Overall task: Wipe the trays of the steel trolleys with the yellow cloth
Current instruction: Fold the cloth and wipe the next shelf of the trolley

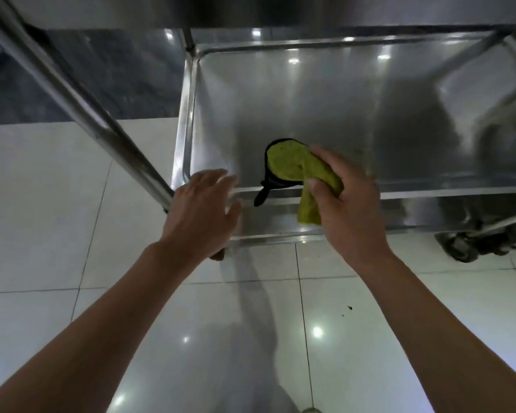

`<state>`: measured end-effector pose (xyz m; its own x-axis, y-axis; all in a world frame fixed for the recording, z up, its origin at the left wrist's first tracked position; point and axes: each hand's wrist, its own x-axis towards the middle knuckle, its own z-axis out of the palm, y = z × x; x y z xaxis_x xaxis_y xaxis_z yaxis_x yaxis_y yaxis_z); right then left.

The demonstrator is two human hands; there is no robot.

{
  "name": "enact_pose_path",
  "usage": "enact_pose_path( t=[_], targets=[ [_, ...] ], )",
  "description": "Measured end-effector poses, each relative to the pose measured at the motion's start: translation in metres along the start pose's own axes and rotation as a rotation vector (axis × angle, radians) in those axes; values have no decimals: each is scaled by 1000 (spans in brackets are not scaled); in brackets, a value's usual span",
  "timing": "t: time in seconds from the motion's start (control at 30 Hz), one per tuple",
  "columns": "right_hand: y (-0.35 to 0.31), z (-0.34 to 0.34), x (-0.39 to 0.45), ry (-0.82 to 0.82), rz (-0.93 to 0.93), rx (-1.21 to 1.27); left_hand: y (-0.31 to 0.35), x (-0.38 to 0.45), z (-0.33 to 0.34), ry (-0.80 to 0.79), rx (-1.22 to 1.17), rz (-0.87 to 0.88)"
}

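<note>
A yellow cloth (289, 166) with a black edge and a black loop hangs over the near rim of a steel trolley's lower tray (325, 108). My right hand (347, 201) grips the cloth's bunched part at that rim, thumb on top. My left hand (203, 207) hovers with fingers spread and straight at the tray's near left corner, holding nothing. It is blurred. The tray surface is shiny and bare.
A slanted steel leg (81, 105) of the trolley crosses the upper left. An upper shelf (251, 10) overhangs the far side. A castor wheel (462, 248) sits at the right. Glossy white floor tiles (57, 204) lie below, with dark specks (347, 310).
</note>
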<state>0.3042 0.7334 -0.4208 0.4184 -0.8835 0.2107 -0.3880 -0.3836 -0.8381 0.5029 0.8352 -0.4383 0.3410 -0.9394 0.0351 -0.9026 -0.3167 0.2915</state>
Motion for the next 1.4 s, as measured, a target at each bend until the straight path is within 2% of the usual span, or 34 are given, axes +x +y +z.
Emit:
enact_pose_path(
  t=[0.17,0.33,0.4,0.5,0.63,0.83,0.9,1.13,1.4],
  targets=[
    [13,31,28,39,-65,-46,-11,17,16,135,8,-62],
    [30,56,48,204,-234,-151,-21,23,35,105,74,-66],
    [39,65,51,143,-255,-253,-25,20,41,132,84,-37],
    [53,76,46,-40,-219,-340,-26,15,46,167,96,-23],
    [57,69,54,-94,-190,-287,-28,9,53,188,114,-15],
    [64,82,64,-291,-120,-556,-32,-7,48,183,83,44],
    [63,83,67,-319,-104,-558,-35,-14,45,177,131,71],
    [67,90,64,-288,-116,-581,-33,-30,50,234,140,-23],
    [58,115,66,-303,-156,-649,-45,-27,41,228,103,64]
  ],
)
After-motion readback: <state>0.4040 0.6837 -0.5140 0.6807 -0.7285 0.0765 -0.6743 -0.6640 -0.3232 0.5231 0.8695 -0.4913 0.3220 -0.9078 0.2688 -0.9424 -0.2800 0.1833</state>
